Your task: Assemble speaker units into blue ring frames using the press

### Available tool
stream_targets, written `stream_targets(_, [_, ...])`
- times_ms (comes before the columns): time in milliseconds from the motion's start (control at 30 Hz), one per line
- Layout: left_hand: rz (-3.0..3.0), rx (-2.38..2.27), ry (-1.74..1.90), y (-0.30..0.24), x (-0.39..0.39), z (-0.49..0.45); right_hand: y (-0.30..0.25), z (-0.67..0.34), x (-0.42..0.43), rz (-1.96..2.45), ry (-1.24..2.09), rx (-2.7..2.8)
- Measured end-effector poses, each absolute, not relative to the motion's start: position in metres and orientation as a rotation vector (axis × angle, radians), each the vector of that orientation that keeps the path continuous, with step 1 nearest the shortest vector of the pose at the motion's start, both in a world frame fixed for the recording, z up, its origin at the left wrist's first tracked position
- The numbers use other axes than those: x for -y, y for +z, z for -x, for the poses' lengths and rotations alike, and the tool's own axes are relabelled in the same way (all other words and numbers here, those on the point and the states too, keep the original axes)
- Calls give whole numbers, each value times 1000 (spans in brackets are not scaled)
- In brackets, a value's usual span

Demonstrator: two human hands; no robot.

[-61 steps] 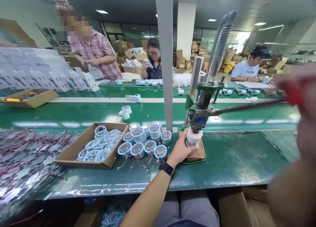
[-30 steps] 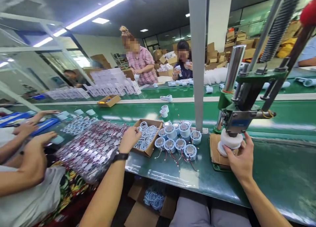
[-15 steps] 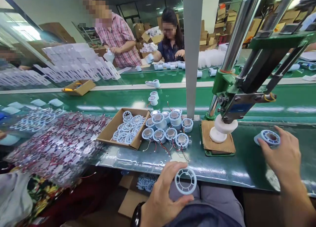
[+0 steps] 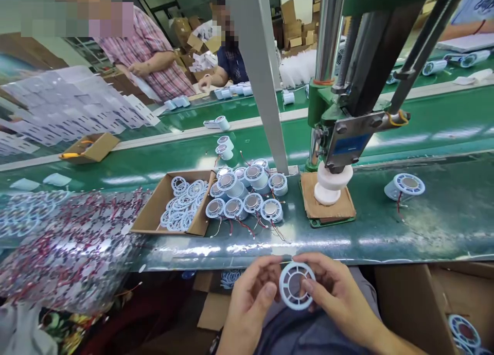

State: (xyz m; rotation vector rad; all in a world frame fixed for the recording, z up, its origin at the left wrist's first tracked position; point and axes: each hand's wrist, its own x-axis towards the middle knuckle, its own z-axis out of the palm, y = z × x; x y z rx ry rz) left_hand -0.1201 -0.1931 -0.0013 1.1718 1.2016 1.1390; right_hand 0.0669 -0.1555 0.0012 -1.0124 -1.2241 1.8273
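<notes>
- Left hand: fingers curled at the near left edge of a pale blue ring; I cannot tell whether it grips or only touches.
- Right hand: pinches the ring's right side, thumb across its front, other fingertips hidden behind. The ring is held upright over the lap, between both hands.
- Far left: white cartons with dark print too small to read; below, wired parts hard to separate.
- Next, a cardboard tray of similar rings, then clustered cups with wires, the rear ones partly hidden.
- Middle right: a hand press, top cut off, its blue label unreadable.
- Right: one wired cup alone; above, a pale shirt with cut-off lettering; below, a box cut by the frame.
</notes>
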Motion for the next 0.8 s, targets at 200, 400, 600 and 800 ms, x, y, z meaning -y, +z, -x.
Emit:
stream_targets(200, [-986,-1227,1093,1,192,114,1,-69,158,1031,1755,1316])
stream_targets(400, [-1078,-1290,977,8,189,111,-4,-73,158,1049,1513,1589])
stream_targets(600, [-1103,-1406,1064,5,191,107,-18,-65,166,912,1656,1330])
stream_targets(800, [-1192,-1477,1162,8,196,101,-23,-62,171,948,1640,1348])
